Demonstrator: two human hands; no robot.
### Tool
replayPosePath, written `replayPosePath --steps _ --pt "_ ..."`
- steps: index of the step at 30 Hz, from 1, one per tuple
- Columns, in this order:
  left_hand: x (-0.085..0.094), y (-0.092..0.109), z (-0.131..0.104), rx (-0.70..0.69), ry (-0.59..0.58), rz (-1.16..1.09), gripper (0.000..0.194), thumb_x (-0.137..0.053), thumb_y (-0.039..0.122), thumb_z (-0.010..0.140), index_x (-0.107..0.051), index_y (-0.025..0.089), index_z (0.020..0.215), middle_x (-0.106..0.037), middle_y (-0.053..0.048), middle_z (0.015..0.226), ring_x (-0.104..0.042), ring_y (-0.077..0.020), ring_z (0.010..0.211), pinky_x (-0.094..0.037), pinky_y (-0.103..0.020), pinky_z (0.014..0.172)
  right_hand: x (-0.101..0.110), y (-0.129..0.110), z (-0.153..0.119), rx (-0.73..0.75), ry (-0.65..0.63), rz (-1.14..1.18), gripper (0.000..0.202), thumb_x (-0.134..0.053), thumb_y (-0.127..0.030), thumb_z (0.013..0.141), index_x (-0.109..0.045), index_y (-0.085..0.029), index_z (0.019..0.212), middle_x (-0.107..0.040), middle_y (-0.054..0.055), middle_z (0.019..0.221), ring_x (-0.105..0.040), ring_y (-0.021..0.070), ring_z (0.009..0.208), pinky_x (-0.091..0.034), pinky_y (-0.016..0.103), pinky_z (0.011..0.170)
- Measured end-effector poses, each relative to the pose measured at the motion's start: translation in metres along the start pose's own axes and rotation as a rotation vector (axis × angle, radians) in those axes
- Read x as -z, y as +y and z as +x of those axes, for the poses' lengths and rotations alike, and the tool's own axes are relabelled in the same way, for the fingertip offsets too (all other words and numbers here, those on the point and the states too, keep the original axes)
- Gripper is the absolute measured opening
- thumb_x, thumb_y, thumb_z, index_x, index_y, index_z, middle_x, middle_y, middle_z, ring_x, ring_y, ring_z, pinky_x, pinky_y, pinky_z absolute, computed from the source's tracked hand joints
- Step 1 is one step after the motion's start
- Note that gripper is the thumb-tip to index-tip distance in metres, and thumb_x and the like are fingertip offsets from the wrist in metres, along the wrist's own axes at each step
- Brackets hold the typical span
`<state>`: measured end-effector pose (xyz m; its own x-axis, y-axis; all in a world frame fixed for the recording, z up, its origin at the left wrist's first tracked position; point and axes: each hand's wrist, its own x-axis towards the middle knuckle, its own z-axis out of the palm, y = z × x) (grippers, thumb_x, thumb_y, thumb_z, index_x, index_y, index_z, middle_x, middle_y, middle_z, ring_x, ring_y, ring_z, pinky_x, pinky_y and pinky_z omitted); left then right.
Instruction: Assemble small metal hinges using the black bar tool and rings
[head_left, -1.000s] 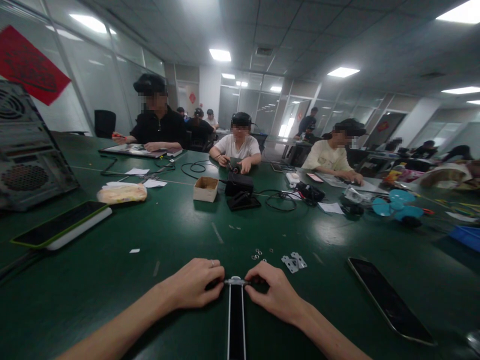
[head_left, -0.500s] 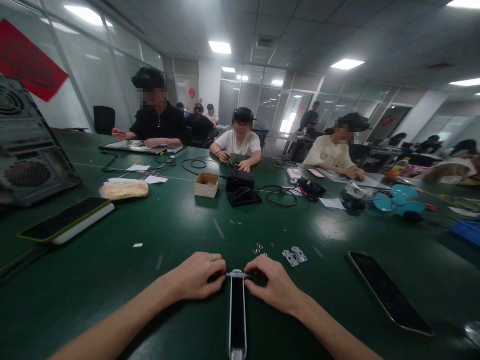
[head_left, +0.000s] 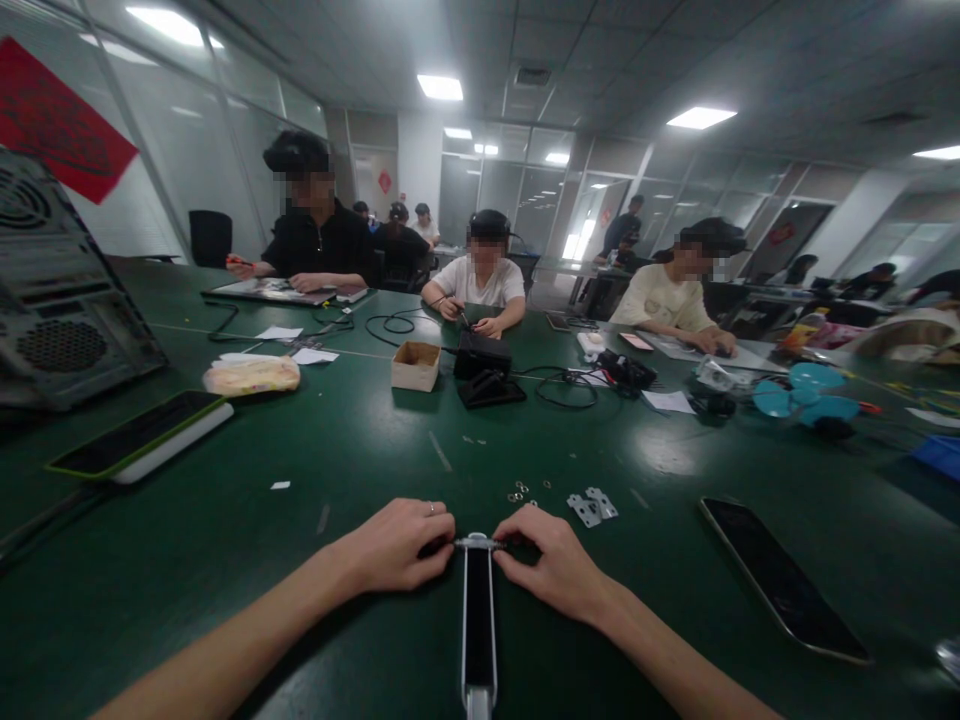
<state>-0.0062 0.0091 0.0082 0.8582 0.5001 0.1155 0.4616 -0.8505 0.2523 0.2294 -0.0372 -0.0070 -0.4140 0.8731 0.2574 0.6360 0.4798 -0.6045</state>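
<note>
A long narrow device [head_left: 480, 625] with a white frame and a black face lies in front of me, pointing away. Across its far end runs a thin metal rod [head_left: 478, 544], which looks threaded where it sticks out on both sides. My left hand [head_left: 409, 547], with a ring on one finger, pinches the rod's left end between thumb and fingers. On the other side my right hand [head_left: 547, 560] pinches the right end. The fingers hide the rod's tips. Just beyond the right hand are several small metal rings [head_left: 519, 490] and flat metal plates with holes [head_left: 592, 507].
A dark phone [head_left: 780, 575] lies at right, a green-edged device [head_left: 135, 435] at left. Farther off stand a small cardboard box [head_left: 415, 367], a black box [head_left: 484, 355] with cables, and a blue fan blade [head_left: 806, 393]. A computer case [head_left: 64, 310] is at far left. Several people sit across the table.
The view has shifted slightly. Both hands keep their pinch on the rod at the device's far end, and its metal ends show a little more between the fingers.
</note>
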Motion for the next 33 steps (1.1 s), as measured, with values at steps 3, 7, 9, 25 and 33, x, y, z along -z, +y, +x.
replayPosePath --steps 3,7,9,25,33 --pt "-0.001 0.000 0.000 0.002 -0.011 -0.001 0.008 -0.047 0.017 0.086 -0.055 0.018 0.083 -0.059 -0.002 0.077 -0.056 -0.0150 0.066 -0.039 -0.024 0.060 0.001 0.001 0.000 -0.001 0.003 0.004 0.013 -0.062 -0.017 0.077 -0.065 -0.017 0.089 -0.064 0.003 0.084 -0.058 0.0154 0.076 -0.047 0.028 0.069" --pt "0.001 0.000 0.000 0.009 -0.017 -0.002 0.008 -0.048 0.018 0.086 -0.055 0.017 0.084 -0.059 -0.002 0.078 -0.056 -0.0150 0.066 -0.038 -0.024 0.059 0.003 0.000 0.000 -0.013 0.000 0.011 0.015 -0.062 -0.017 0.075 -0.064 -0.017 0.090 -0.064 0.003 0.085 -0.057 0.0149 0.075 -0.047 0.027 0.067" --pt "0.002 0.001 0.000 0.012 -0.022 -0.002 0.008 -0.048 0.017 0.086 -0.055 0.017 0.084 -0.059 -0.002 0.078 -0.056 -0.0149 0.066 -0.038 -0.024 0.059 0.003 0.000 0.000 -0.017 -0.004 0.011 0.014 -0.062 -0.017 0.075 -0.064 -0.017 0.089 -0.064 0.003 0.084 -0.057 0.0148 0.075 -0.047 0.027 0.067" --pt "0.005 0.004 0.000 0.027 -0.027 -0.020 0.010 -0.046 0.019 0.086 -0.056 0.017 0.085 -0.060 -0.002 0.080 -0.057 -0.0146 0.067 -0.039 -0.025 0.059 0.004 0.000 -0.001 -0.003 -0.010 -0.008 0.009 -0.059 -0.016 0.077 -0.063 -0.018 0.085 -0.064 0.003 0.083 -0.057 0.0148 0.074 -0.047 0.027 0.068" --pt "0.023 0.000 -0.005 0.089 0.103 0.031 0.018 -0.042 0.027 0.088 -0.056 0.016 0.085 -0.058 -0.004 0.080 -0.055 -0.0160 0.068 -0.041 -0.028 0.063 0.014 0.007 -0.001 0.028 0.062 -0.068 0.012 -0.060 -0.021 0.079 -0.061 -0.017 0.090 -0.063 0.005 0.088 -0.057 0.0171 0.078 -0.049 0.030 0.070"
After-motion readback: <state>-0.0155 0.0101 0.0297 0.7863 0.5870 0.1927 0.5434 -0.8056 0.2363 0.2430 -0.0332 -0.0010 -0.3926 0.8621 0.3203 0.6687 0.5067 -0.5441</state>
